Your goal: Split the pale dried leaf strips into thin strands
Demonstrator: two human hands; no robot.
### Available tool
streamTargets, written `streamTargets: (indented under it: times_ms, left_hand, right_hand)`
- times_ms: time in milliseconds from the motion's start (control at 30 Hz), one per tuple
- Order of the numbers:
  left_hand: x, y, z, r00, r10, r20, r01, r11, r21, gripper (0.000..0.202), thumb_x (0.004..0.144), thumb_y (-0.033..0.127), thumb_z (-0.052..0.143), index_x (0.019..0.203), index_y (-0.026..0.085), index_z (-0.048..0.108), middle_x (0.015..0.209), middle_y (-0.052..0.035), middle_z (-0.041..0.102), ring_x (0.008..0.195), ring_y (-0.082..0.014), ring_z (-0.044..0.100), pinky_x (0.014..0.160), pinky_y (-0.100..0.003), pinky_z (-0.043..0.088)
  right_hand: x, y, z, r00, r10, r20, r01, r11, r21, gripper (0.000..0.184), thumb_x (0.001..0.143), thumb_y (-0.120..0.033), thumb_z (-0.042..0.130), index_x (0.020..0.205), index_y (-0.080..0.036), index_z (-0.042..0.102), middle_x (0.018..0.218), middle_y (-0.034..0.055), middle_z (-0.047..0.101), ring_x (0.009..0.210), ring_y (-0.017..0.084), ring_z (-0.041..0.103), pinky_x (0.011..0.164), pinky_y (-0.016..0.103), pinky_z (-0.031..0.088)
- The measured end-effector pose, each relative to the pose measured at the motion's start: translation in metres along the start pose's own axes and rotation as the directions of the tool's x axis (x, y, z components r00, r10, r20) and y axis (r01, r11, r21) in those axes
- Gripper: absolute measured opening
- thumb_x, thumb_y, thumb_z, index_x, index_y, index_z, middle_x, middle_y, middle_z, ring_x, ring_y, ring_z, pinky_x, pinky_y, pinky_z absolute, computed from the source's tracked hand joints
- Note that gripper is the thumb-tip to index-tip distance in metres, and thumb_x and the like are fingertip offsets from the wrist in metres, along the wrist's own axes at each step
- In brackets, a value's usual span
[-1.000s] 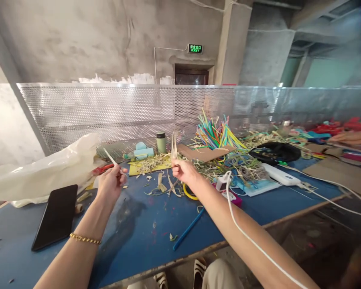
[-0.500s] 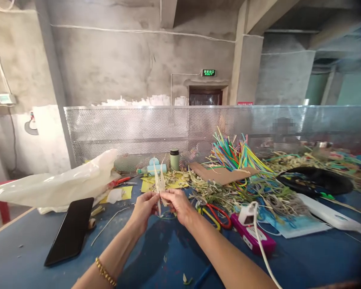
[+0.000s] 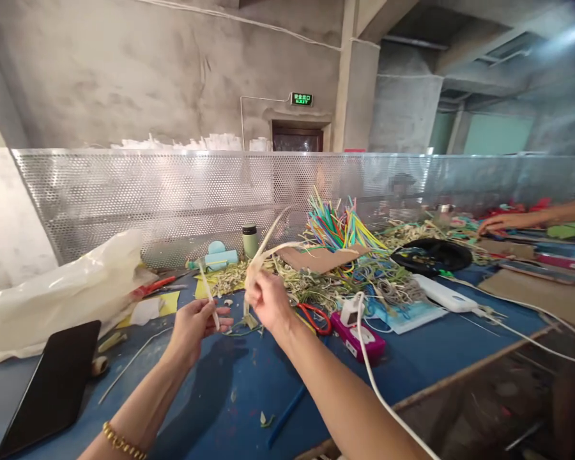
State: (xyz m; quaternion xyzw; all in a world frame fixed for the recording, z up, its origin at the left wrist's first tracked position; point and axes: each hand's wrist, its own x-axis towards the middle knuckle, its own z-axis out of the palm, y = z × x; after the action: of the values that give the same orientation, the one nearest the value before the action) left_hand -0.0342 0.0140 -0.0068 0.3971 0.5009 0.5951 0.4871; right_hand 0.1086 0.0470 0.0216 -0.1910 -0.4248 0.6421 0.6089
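Observation:
Above the blue table [image 3: 249, 390], my left hand [image 3: 192, 329] pinches a thin whitish strip [image 3: 207, 285] that stands up at a slant between thumb and fingers. Closed around a bundle of pale, fibrous strips [image 3: 259, 259] is my right hand [image 3: 272, 299]. Their long ends curve up and to the right, and a short end hangs below the fist. The two hands are apart. Behind them lies a heap of dry greenish plant strips [image 3: 311, 287]. Red-handled scissors [image 3: 316, 318] rest beside my right wrist.
A black phone [image 3: 52, 383] and a plastic bag [image 3: 71, 281] lie left. A green bottle [image 3: 250, 241], cardboard [image 3: 323, 265] and colourful stems [image 3: 335, 223] stand behind. Rightward are a purple power strip [image 3: 359, 338] with a white cable and another person's hand [image 3: 508, 222].
My hands were together on the pale strips; now they have separated, each holding its part. The view has turned right, and another person's arm has come into sight.

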Motion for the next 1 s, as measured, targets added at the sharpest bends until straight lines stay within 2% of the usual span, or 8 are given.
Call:
streamTargets:
  times_ms: [100, 233, 400, 500, 633, 767, 867, 1000]
  left_hand:
    - [-0.003, -0.001, 0.004, 0.997, 0.001, 0.079, -0.004, 0.999, 0.046, 0.011, 0.078, 0.021, 0.063, 0.085, 0.013, 0.059, 0.072, -0.0085, 0.072, 0.054, -0.0204, 0.069, 0.054, -0.030, 0.056]
    - [-0.004, -0.002, 0.007, 0.989, 0.067, 0.134, -0.076, 0.995, 0.060, 0.015, 0.075, 0.027, 0.064, 0.082, 0.015, 0.058, 0.070, -0.0041, 0.070, 0.051, -0.0185, 0.067, 0.051, -0.029, 0.055]
    - [0.003, -0.006, 0.006, 0.992, 0.109, 0.059, -0.115, 0.988, 0.104, 0.014, 0.073, 0.029, 0.063, 0.076, 0.018, 0.055, 0.055, 0.0037, 0.058, 0.042, -0.0154, 0.061, 0.047, -0.028, 0.052]
    - [0.005, -0.008, 0.007, 0.987, 0.146, 0.072, -0.152, 0.984, 0.094, 0.015, 0.072, 0.030, 0.063, 0.075, 0.017, 0.057, 0.056, 0.0025, 0.059, 0.044, -0.0143, 0.059, 0.048, -0.027, 0.052]
    - [0.002, -0.010, 0.007, 0.976, 0.168, 0.140, -0.177, 0.983, 0.054, 0.027, 0.072, 0.042, 0.064, 0.077, 0.016, 0.061, 0.063, -0.0010, 0.064, 0.051, -0.0159, 0.061, 0.052, -0.029, 0.052]
    - [-0.001, -0.006, 0.005, 0.957, 0.125, 0.264, -0.142, 0.989, 0.045, 0.034, 0.070, 0.045, 0.069, 0.083, 0.014, 0.064, 0.071, -0.0046, 0.068, 0.060, -0.0181, 0.066, 0.062, -0.032, 0.054]
    - [-0.004, -0.001, 0.004, 0.919, 0.108, 0.380, -0.137, 0.989, 0.050, 0.035, 0.065, 0.036, 0.076, 0.089, 0.013, 0.066, 0.074, -0.0061, 0.070, 0.065, -0.0194, 0.067, 0.069, -0.034, 0.054]
    - [-0.007, 0.001, 0.004, 0.875, 0.115, 0.470, -0.150, 0.988, 0.037, 0.037, 0.064, 0.026, 0.076, 0.097, 0.012, 0.067, 0.074, -0.0069, 0.071, 0.069, -0.0204, 0.068, 0.071, -0.032, 0.051]
  right_hand:
    - [-0.003, 0.019, -0.003, 0.974, 0.226, -0.007, -0.215, 0.918, -0.332, 0.024, 0.064, -0.027, 0.072, 0.061, -0.018, 0.050, 0.044, -0.0085, 0.044, 0.034, 0.003, 0.027, 0.037, 0.021, 0.014]
    - [-0.004, 0.038, -0.007, 0.992, 0.128, -0.021, -0.120, 0.840, -0.530, 0.020, 0.069, -0.024, 0.067, 0.056, -0.016, 0.053, 0.047, -0.0073, 0.046, 0.038, 0.003, 0.029, 0.040, 0.020, 0.019]
    - [-0.005, 0.038, -0.005, 0.994, 0.105, 0.020, -0.080, 0.858, -0.508, 0.023, 0.069, -0.030, 0.069, 0.059, -0.016, 0.054, 0.049, -0.0070, 0.045, 0.041, 0.004, 0.031, 0.041, 0.020, 0.025]
    - [-0.008, 0.038, -0.002, 0.988, 0.149, 0.047, -0.115, 0.894, -0.434, 0.028, 0.064, -0.036, 0.075, 0.063, -0.016, 0.055, 0.052, -0.0064, 0.046, 0.045, 0.006, 0.039, 0.043, 0.020, 0.036]
    - [-0.011, 0.038, 0.001, 0.980, 0.200, 0.005, -0.182, 0.899, -0.399, 0.036, 0.056, -0.039, 0.082, 0.061, -0.017, 0.054, 0.053, -0.0048, 0.051, 0.047, 0.008, 0.047, 0.045, 0.022, 0.042]
    - [-0.011, 0.034, 0.001, 0.979, 0.195, -0.052, -0.200, 0.902, -0.382, 0.033, 0.054, -0.031, 0.084, 0.058, -0.016, 0.055, 0.052, -0.0044, 0.054, 0.048, 0.009, 0.051, 0.045, 0.020, 0.042]
    - [-0.009, 0.031, -0.003, 0.972, 0.231, -0.050, -0.231, 0.882, -0.410, 0.029, 0.059, -0.029, 0.082, 0.058, -0.016, 0.056, 0.050, -0.0043, 0.055, 0.043, 0.007, 0.049, 0.040, 0.018, 0.036]
    - [-0.007, 0.026, -0.008, 0.954, 0.300, -0.022, -0.271, 0.826, -0.494, 0.026, 0.065, -0.027, 0.079, 0.058, -0.015, 0.057, 0.043, -0.0051, 0.051, 0.032, 0.004, 0.038, 0.032, 0.017, 0.019]
